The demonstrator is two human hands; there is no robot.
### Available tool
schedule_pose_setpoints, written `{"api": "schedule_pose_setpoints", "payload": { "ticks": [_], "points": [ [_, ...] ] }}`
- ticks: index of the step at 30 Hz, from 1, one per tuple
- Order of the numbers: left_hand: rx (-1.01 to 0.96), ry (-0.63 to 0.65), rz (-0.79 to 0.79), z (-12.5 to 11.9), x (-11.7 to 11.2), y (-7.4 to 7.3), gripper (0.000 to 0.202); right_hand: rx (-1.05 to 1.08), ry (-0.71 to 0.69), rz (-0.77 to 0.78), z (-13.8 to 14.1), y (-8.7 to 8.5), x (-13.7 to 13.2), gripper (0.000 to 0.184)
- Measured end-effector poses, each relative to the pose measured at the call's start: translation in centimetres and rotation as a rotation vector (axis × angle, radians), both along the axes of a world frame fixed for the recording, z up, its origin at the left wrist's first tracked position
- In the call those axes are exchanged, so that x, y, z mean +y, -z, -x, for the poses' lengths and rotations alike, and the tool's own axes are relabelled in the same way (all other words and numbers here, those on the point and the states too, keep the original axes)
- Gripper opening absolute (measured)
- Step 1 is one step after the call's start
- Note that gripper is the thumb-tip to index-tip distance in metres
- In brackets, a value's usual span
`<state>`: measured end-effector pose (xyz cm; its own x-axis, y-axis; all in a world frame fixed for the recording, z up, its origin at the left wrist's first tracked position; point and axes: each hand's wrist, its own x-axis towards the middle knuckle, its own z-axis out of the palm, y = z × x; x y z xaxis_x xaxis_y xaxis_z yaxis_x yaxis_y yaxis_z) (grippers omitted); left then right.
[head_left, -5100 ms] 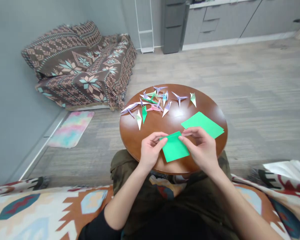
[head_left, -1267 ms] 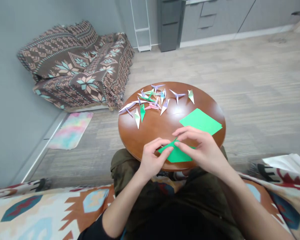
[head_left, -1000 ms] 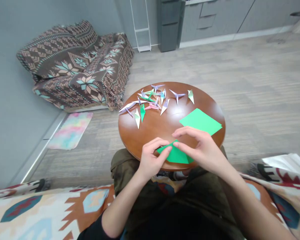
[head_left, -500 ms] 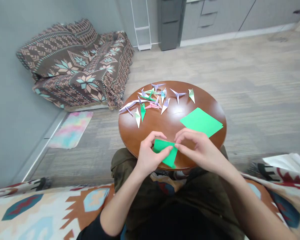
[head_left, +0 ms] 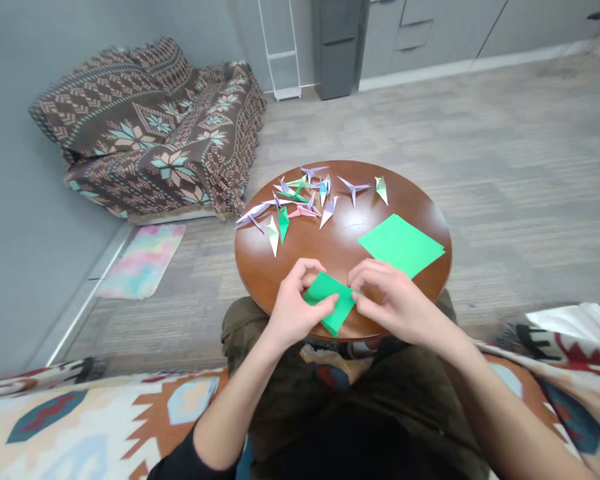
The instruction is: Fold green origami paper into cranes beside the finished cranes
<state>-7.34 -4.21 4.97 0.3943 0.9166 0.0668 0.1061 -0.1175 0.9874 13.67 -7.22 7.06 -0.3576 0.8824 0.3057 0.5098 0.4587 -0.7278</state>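
Observation:
A small folded green paper (head_left: 331, 303) lies at the near edge of the round brown table (head_left: 340, 247). My left hand (head_left: 295, 303) pinches its left side with curled fingers. My right hand (head_left: 390, 303) pinches its right corner, fingers closed on it. A flat stack of green paper sheets (head_left: 401, 244) rests on the table just beyond my right hand. Several folded paper cranes (head_left: 305, 197) in purple, green, pink and white are scattered over the far half of the table.
A patterned brown blanket covers a low sofa (head_left: 145, 133) at the far left. A pastel mat (head_left: 143, 260) lies on the floor beside the wall. Grey cabinets (head_left: 430, 30) line the back. A patterned cover (head_left: 80, 420) spreads around my lap.
The green sheet was folded from a flat square into a triangle, then into a smaller folded piece; both hands shifted slightly left with it and stay pinched on it.

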Motion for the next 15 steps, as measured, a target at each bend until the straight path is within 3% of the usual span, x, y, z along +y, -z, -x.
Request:
{"api": "schedule_pose_setpoints", "payload": {
  "ticks": [10,15],
  "points": [
    [0.045,0.025,-0.01,-0.6,-0.2,-0.4,0.038,-0.094,0.009,-0.019,0.3,0.8,-0.1,0.013],
    [0.028,-0.035,0.053,0.1,0.1,-0.6,0.04,0.01,0.025,-0.015,-1.1,0.7,0.0,0.016]
  ]
}}
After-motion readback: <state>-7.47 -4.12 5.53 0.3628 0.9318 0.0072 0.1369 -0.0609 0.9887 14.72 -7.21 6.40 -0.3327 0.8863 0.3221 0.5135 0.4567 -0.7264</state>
